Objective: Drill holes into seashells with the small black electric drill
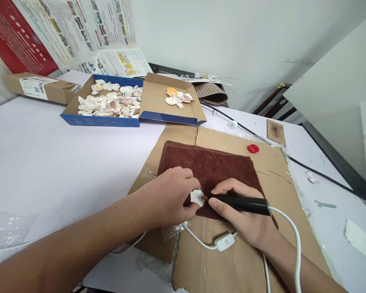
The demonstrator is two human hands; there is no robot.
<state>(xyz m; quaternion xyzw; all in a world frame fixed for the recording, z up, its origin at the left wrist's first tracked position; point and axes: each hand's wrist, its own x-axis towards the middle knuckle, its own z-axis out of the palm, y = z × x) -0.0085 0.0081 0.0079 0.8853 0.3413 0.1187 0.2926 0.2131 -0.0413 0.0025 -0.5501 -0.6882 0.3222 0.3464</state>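
Low in the centre of the frame, from the head view, I see my left hand (167,195) curled into a loose fist, thumb and forefinger pinching a small white shell (197,197) by its left edge. My right hand (240,219) sits just to the right of it, fingers wrapped around a black pen-shaped tool (240,203) that lies nearly level and points left at the shell. Its tip seems to meet the shell's right edge, though the spot is too small for me to be sure. Both hands rest on a brown cloth (207,167), which is spread over a cardboard sheet (232,260) filling the lower right of the frame. A white cord (295,244) leaves the rear of the tool, loops down past my right wrist and runs to an inline switch (225,241) lying on the cardboard below the hands. Right of the cloth's far corner lies a red cap (253,148). Toward the upper left, on the white table (49,154), a blue box (100,121) stands open with a heap of shells (110,101) inside, and its folded-out lid (154,99) carries a smaller cluster of shells (178,97). A brown carton (36,87) lies further left, with posters (79,28) on the wall above it. A black cable (308,169) crosses the table at mid right.
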